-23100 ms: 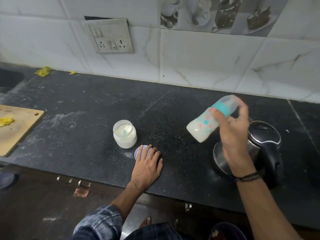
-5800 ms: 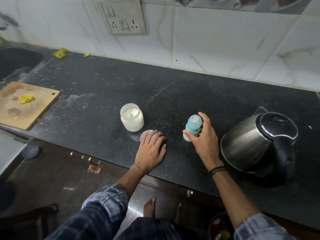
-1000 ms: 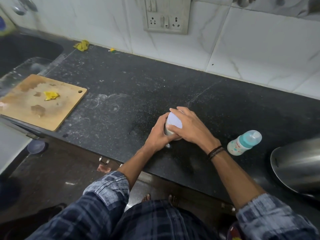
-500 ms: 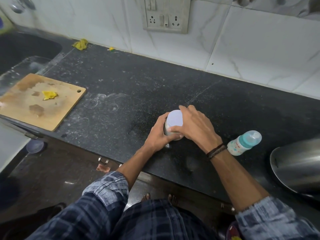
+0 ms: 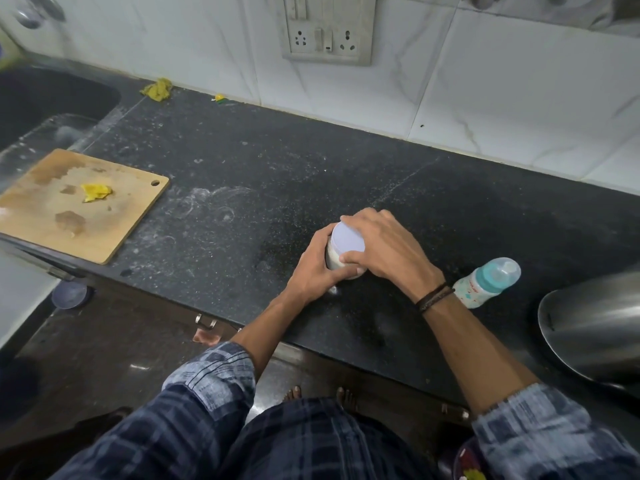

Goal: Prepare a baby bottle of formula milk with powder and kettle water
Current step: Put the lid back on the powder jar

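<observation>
The powder jar (image 5: 333,260) stands on the black counter (image 5: 311,174) near its front edge, with a pale lilac lid (image 5: 347,238) on top. My left hand (image 5: 313,268) grips the jar's body from the left. My right hand (image 5: 384,249) curls over the lid, fingers round its rim. The baby bottle (image 5: 485,282), with a teal collar, a clear cap and milky liquid inside, stands to the right of my right wrist, untouched. The steel kettle (image 5: 595,327) sits at the right edge, only partly in view.
A wooden cutting board (image 5: 69,206) with a yellow scrap lies at the left front. A dark sink (image 5: 41,102) is at the far left. A wall socket (image 5: 327,32) sits on the tiles, and a yellow cloth (image 5: 157,89) lies at the counter's back.
The lid has gone from tilted in my right hand to sitting flat on the jar, and my right hand has turned slightly on it. The bottle and kettle have not moved.
</observation>
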A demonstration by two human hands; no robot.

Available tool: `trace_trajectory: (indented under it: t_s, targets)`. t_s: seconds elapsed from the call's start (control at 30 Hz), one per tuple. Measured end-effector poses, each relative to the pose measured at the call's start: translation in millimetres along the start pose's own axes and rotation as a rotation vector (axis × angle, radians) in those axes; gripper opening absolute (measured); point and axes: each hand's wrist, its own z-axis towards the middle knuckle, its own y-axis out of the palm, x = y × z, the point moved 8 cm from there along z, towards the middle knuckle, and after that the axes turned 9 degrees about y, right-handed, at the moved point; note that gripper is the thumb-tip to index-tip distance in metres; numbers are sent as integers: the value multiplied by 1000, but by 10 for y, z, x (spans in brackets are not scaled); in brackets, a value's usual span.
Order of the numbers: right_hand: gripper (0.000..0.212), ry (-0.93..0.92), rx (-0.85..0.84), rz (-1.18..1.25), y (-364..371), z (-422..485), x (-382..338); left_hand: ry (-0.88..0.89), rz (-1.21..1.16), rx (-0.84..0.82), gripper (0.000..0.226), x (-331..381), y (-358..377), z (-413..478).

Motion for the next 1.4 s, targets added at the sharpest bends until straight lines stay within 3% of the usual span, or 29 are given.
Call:
trace_trajectory:
  t_s: [0.07,0.2,0.27,0.37,0.43,0.53,0.63,0.73,0.87,0.97,1.4]
  targets:
    - [77,62,76,-11,0,7,16,7,4,-2,84,16,-7,3]
    - [95,131,112,-60,14,32,69,14,-11,-21,90,15,12,10]
    - [96,7,117,-58,-24,56,38,11,-27,-24,94,12,9,14]
    - [75,-236,69,-72,-26,87,-17,-2,-40,-31,95,10,-6,33]
    - [63,-292,75,-49,8,115,-1,0,-38,-40,95,16,-14,47]
    - [62,-216,223,-11,91,143,26,5,-18,-40,94,28,-33,67]
    - [57,-15,408,8,145,117,21,16,3,-40,92,29,-31,69]
    - [70,80,444,-88,121,143,-25,17,13,-41,90,12,-36,82]
    - [72,-227,273,-41,125,237,7,19,29,-74,86,-27,-36,142]
    - [62,-304,274,-7,101,250,83,8,21,-101,94,-42,2,189]
    - [48,-18,404,243,197,267,170,74,44,-106,85,-20,46,250]
